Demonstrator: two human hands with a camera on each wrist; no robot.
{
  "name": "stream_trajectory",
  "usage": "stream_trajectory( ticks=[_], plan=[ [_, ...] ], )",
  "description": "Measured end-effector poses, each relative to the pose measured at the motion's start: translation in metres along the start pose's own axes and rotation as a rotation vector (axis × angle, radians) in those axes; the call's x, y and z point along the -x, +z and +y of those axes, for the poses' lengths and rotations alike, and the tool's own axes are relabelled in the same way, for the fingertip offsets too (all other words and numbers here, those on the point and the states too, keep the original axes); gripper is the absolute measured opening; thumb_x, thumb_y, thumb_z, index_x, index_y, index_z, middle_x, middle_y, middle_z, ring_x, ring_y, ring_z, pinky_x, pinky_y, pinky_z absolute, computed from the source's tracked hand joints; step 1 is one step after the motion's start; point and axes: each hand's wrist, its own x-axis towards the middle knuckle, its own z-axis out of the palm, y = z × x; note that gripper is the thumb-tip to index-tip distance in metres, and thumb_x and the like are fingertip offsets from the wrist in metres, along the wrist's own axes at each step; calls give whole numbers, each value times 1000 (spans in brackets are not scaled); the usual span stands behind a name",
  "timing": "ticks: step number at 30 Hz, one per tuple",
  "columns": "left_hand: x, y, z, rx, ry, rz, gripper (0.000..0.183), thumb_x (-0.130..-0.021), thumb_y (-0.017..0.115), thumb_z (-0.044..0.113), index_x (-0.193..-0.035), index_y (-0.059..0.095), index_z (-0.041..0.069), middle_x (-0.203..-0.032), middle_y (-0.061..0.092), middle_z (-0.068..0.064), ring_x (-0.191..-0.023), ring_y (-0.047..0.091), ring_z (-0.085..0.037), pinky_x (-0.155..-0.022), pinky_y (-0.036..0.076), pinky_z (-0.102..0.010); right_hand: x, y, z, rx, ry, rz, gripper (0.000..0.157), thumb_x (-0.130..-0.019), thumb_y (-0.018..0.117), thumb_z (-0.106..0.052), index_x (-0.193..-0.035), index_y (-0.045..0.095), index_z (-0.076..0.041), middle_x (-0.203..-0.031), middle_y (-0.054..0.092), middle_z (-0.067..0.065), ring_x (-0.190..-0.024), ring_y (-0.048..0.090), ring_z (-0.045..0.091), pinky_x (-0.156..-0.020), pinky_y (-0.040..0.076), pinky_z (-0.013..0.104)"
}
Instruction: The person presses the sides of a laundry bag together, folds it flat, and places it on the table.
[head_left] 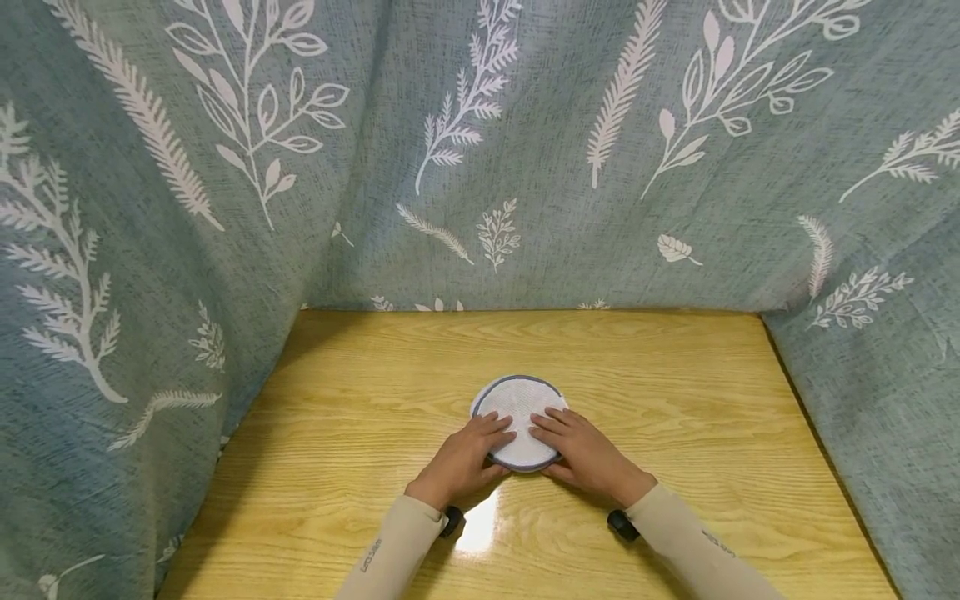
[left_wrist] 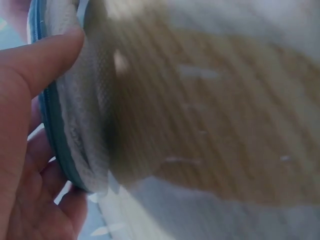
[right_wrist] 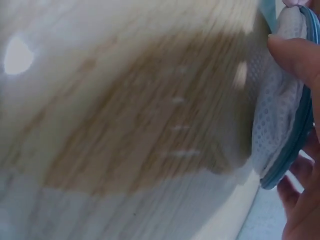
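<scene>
A round white mesh pouch (head_left: 521,402) with a blue-green zipper edge lies low over the table, in the middle of the head view. My left hand (head_left: 467,454) grips its left side, fingers spread over the top and thumb at the near lower edge. On the opposite side my right hand (head_left: 591,452) holds it the same way. In the left wrist view the thumb presses the mesh wall (left_wrist: 92,125) beside the zipper (left_wrist: 54,120). The right wrist view shows the other thumb against the white mesh (right_wrist: 275,105), with fingers beyond the zipper (right_wrist: 295,145). The pouch's underside is mostly hidden.
A glossy wood-grain table (head_left: 360,375) spreads around the hands, with a bright light reflection near the left wrist. Blue-green leaf-patterned curtains (head_left: 555,225) enclose it at the back and both sides. A dark band with a small device (head_left: 622,525) sits at each wrist.
</scene>
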Motion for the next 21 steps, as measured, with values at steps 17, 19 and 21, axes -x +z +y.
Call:
stream_trajectory(
  ticks=[17,19,21],
  plan=[
    [16,12,-8,-25,70,191,62,-93,84,30,-148,62,10,-163,48,-11,-155,38,-35,-126,35,-51,23,-2,13,24,-29,184,70,-83,92,-27,-144,64,-7,-155,56,16,-141,53,39,-110,49,59],
    [19,11,-11,-24,58,203,64,-93,84,29,-149,61,10,-165,46,-12,-155,37,-36,-124,38,-52,28,-5,17,26,-10,189,69,-83,92,-23,-144,64,-6,-155,56,16,-140,53,40,-109,50,59],
    [23,10,-14,-20,41,210,67,-92,85,27,-151,58,9,-166,44,-13,-155,36,-37,-123,40,-52,34,-8,21,21,7,198,67,-83,91,-19,-143,65,-5,-155,56,18,-139,54,41,-108,50,61]
  ],
)
